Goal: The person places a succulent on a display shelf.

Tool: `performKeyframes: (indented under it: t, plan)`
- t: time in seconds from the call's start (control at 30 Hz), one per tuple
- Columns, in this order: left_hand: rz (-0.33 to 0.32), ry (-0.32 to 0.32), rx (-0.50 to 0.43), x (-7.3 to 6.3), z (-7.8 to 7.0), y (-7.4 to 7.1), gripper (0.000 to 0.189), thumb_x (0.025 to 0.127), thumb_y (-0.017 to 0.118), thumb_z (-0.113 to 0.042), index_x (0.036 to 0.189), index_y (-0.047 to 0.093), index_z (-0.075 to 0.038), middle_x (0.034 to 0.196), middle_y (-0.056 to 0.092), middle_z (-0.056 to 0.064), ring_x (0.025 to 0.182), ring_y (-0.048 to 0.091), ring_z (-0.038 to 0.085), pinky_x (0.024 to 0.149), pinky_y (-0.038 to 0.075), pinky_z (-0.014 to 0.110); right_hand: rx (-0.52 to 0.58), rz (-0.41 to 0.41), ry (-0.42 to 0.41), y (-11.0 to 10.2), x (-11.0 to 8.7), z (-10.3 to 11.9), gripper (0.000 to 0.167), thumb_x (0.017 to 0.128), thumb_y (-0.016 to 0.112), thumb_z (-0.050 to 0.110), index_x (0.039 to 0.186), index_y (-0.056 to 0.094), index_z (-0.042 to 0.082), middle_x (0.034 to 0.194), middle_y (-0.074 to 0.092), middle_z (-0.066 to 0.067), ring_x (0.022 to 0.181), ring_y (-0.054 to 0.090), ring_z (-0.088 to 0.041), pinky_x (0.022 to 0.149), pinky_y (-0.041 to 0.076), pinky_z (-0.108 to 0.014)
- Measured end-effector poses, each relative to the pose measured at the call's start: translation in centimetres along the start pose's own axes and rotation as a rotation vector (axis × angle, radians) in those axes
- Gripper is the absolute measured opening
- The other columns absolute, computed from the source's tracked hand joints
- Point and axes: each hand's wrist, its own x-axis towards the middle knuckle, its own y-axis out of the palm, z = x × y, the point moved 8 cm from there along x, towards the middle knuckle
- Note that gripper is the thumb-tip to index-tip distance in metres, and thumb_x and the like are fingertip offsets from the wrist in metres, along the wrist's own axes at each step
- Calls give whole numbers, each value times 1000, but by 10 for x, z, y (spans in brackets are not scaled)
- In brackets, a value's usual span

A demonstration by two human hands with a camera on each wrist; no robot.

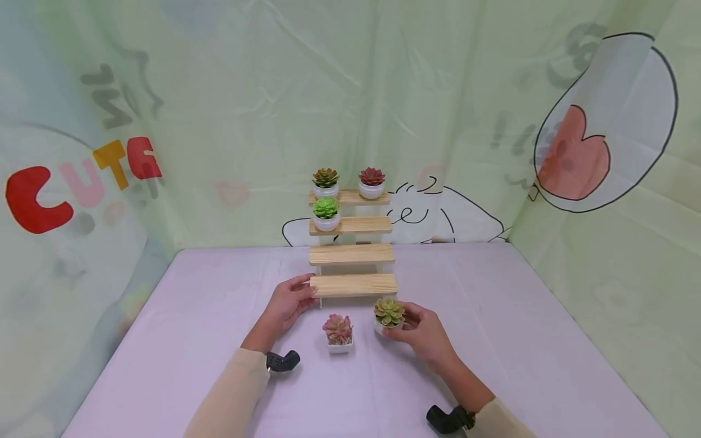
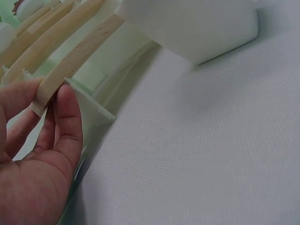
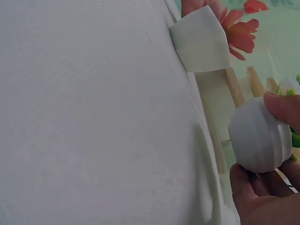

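Observation:
My left hand (image 1: 290,302) pinches the left end of the lowest wooden step (image 1: 353,285) of a tiered plant stand; in the left wrist view, thumb and fingers close on the step's end (image 2: 70,61). My right hand (image 1: 424,331) grips a round white pot (image 3: 258,136) with a yellow-green succulent (image 1: 389,312), held in front of the stand's right side. Between the hands, a pink succulent (image 1: 338,329) in a square white pot (image 3: 201,42) stands on the table.
Dark green (image 1: 325,177) and red (image 1: 372,176) succulents sit on the top step. A bright green succulent (image 1: 326,210) occupies the second step's left end. The table (image 1: 493,340) has a pale cloth, and printed curtains (image 1: 246,121) surround it.

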Motion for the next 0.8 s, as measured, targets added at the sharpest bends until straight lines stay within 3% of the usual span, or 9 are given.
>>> performKeyframes:
  t: [0.57, 0.8]
  plan:
    - [-3, -7, 2, -3, -2, 1, 50, 96, 69, -3, 145, 57, -7, 123, 61, 16, 100, 69, 20, 87, 63, 31, 71, 13, -84, 1, 15, 30, 65, 78, 89, 10, 137, 62, 1, 133, 67, -20, 115, 68, -23, 88, 59, -18]
    - [-8, -5, -1, -5, -3, 1, 50, 96, 69, -2, 145, 57, -6, 122, 62, 16, 106, 68, 25, 86, 63, 31, 83, 0, -65, 0, 22, 38, 69, 79, 89, 13, 140, 60, 3, 140, 63, -18, 130, 61, -28, 103, 55, -28]
